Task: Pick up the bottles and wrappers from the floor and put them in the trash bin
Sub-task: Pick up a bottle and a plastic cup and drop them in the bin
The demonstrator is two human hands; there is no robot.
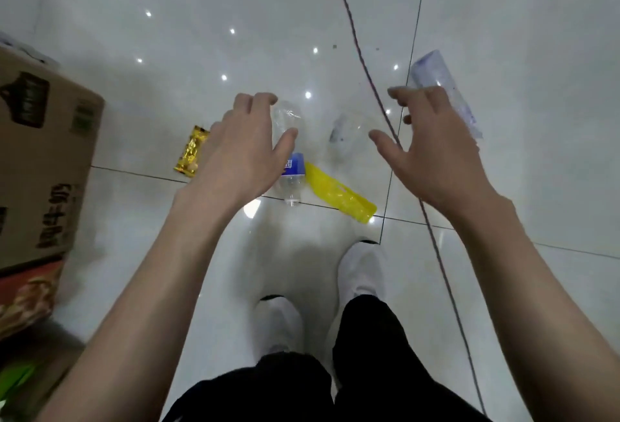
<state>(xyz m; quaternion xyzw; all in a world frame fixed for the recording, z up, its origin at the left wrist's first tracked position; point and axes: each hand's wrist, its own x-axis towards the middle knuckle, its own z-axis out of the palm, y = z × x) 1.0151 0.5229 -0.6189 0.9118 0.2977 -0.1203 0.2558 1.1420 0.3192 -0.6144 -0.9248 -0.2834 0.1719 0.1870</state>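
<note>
On the white tiled floor lies a clear bottle with a blue label (291, 166), partly under my left hand (245, 150). Right beside it lies a yellow bottle (339, 191). A gold wrapper (192, 150) lies to the left of my left hand. A faint clear bottle (349, 128) lies between my hands. A clear bottle with purple print (443, 86) lies behind my right hand (426, 146). Both hands hover above the litter with fingers spread and relaxed, holding nothing. No trash bin is in view.
A brown cardboard box (43, 160) stands at the left, with colourful packaging (27, 297) below it. A dark cable (379, 99) runs across the floor from the top centre to the bottom right. My white shoes (362, 270) stand just before the bottles.
</note>
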